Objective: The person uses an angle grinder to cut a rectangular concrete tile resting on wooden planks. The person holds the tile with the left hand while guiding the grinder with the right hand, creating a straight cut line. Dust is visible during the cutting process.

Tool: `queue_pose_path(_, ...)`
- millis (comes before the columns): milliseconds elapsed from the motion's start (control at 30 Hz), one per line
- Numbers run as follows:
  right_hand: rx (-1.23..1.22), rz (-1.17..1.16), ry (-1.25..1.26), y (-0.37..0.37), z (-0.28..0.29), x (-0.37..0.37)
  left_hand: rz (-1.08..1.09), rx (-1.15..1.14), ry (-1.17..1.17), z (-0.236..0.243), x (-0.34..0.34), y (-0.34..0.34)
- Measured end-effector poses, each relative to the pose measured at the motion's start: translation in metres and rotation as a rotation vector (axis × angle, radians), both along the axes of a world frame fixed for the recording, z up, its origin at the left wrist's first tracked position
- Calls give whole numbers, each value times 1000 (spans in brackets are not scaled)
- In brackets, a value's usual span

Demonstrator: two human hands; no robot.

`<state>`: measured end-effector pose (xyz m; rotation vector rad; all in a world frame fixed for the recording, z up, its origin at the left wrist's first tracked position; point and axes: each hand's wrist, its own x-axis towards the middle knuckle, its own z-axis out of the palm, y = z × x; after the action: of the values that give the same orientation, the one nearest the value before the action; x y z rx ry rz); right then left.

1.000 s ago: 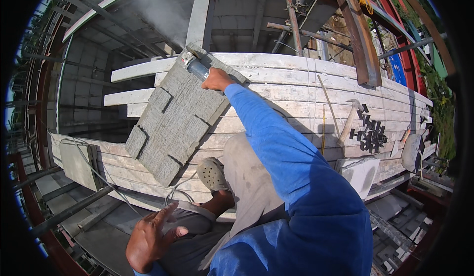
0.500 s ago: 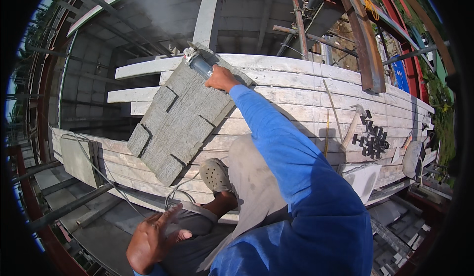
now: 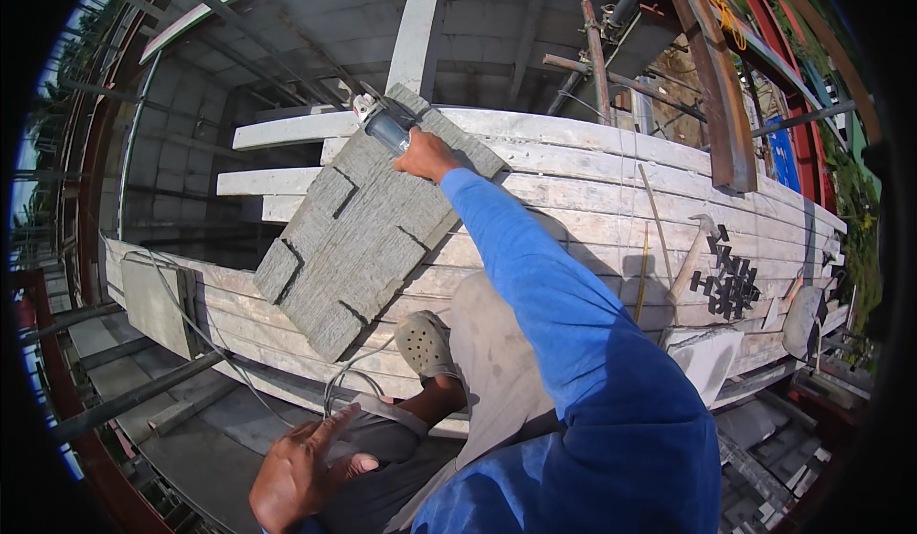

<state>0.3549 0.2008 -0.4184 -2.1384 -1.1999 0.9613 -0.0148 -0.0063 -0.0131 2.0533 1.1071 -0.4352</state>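
My right hand [image 3: 426,155] grips an angle grinder [image 3: 386,129] with a grey cylindrical body, held at the far upper end of a rough grey textured slab [image 3: 344,247]. The slab has raised rectangular patches and lies slanted across the white planks [image 3: 516,219]. My left hand [image 3: 304,467] is low at the bottom, over my dark trouser leg, with fingers extended and apart, holding nothing I can see. A grey cable [image 3: 342,381] loops on the planks just beyond it, beside my clog [image 3: 420,343].
A hammer [image 3: 690,262], black spacers [image 3: 726,286] and a white block [image 3: 697,367] lie at right. A grey tile [image 3: 158,309] sits at left. Steel beams [image 3: 712,85] and scaffold pipes [image 3: 592,56] stand beyond. Open drops show past the planks' far and near edges.
The whole view has shifted slightly right and down. The pale dust above the grinder has thinned. My right hand still holds the grinder at the slab's far end; my left hand stays low.
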Motion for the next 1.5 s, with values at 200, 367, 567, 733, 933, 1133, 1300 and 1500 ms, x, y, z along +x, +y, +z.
queue_pose_path(200, -20, 29, -17, 4, -3, 1, 17, -21, 28, 2, 1, 1)
queue_pose_path(367, -31, 23, -23, 6, -3, 3, 52, -48, 39, 3, 3, 1)
queue_pose_path(567, -12, 32, -30, 12, -2, 0, 16, -28, 97, 3, 1, 0)
queue_pose_path(733, -14, 8, -26, 13, -9, 4, -4, 5, 48, -2, -3, -2)
queue_pose_path(933, -37, 9, 16, 17, -1, 1, -3, 4, 65, 0, 0, -3)
queue_pose_path(1133, -50, -10, 27, 19, -3, 4, -18, 4, 35, 0, 2, 0)
queue_pose_path(1300, -53, -4, 39, 20, 0, 5, -27, -18, 30, 3, 6, 3)
queue_pose_path(1500, -61, 7, 26, 24, 0, 8, -49, -19, 60, 6, 11, 3)
